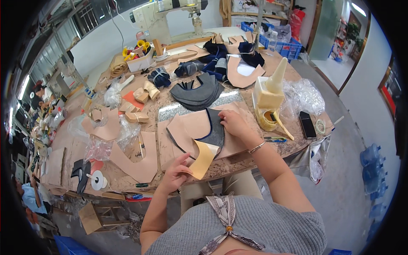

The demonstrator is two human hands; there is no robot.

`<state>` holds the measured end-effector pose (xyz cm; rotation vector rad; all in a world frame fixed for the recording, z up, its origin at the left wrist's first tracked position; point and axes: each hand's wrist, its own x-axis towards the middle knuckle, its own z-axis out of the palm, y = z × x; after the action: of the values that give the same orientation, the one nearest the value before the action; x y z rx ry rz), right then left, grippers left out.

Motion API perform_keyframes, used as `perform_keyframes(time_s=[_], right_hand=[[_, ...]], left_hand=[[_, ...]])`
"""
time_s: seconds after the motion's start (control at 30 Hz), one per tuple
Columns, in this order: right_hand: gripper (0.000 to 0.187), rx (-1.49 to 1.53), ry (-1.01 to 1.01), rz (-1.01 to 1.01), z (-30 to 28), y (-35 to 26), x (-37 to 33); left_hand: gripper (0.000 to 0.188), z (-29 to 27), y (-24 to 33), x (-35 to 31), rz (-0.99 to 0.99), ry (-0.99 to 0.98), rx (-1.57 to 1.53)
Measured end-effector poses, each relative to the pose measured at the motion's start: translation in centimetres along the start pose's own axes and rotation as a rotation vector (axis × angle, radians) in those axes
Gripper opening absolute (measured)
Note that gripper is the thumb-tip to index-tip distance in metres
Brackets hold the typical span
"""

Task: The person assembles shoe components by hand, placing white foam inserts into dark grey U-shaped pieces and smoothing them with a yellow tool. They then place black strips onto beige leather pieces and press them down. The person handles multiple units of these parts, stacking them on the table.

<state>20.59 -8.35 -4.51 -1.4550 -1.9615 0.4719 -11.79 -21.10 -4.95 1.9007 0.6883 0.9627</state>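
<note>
A dark grey U-shaped felt piece [216,131] with a navy edge lies on tan leather sheets [238,146] in front of me. The fingers of my right hand [233,123] are bent over its upper right edge and grip it. My left hand [173,173] pinches a corner of a curved yellow sheet, like backing paper [202,158], at the near end of the piece. This sheet is lifted and curls, its upper end still against the work. Part of the piece's left arm shows a tan surface with a dark rim.
A stack of grey U-shaped pieces [197,94] lies behind. To the right stand a glue pot [267,121] with a brush, a cream cone-topped container [268,95] and a phone [307,125]. Leather U-shapes [142,163], plastic bags [304,97] and a white spool [98,180] surround the work.
</note>
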Motion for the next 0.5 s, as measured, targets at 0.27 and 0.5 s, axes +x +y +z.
perform_keyframes(time_s=[0.27, 0.5], right_hand=[[0.041, 0.305, -0.163, -0.247, -4.1, -5.9, -3.9], [0.022, 0.310, 0.156, -0.104, -0.9, -6.2, -1.6]], left_hand=[[0.030, 2.1, 0.0, 7.2, 0.079, 0.258, 0.070], [0.062, 6.2, 0.0, 10.1, -0.142, 0.396, 0.216]])
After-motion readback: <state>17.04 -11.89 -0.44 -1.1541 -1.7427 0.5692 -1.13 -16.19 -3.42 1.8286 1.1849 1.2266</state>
